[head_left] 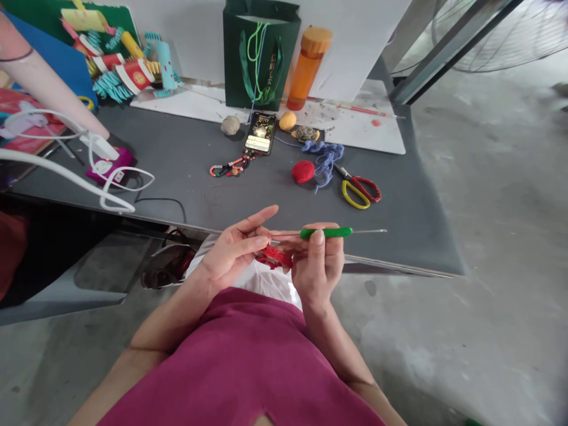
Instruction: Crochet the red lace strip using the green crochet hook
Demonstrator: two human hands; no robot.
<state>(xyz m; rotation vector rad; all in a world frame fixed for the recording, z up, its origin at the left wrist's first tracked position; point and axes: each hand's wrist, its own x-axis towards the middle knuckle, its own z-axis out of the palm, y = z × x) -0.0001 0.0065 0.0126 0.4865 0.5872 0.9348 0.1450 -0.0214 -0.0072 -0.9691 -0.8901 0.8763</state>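
Note:
My right hand grips a crochet hook by its green handle, its thin metal shafts pointing left and right. Between my hands hangs a small piece of red crochet work. My left hand pinches the left end of that piece between thumb and fingers, with the index finger stretched out. The left shaft of the hook reaches to the left fingertips; whether it sits in a stitch I cannot make out. A ball of red yarn lies on the table beyond my hands.
Scissors, tangled blue yarn, a phone with a beaded strap and small yarn balls lie on the grey table. Behind stand a green paper bag and an orange bottle. Another person's arm reaches in near a purple power socket.

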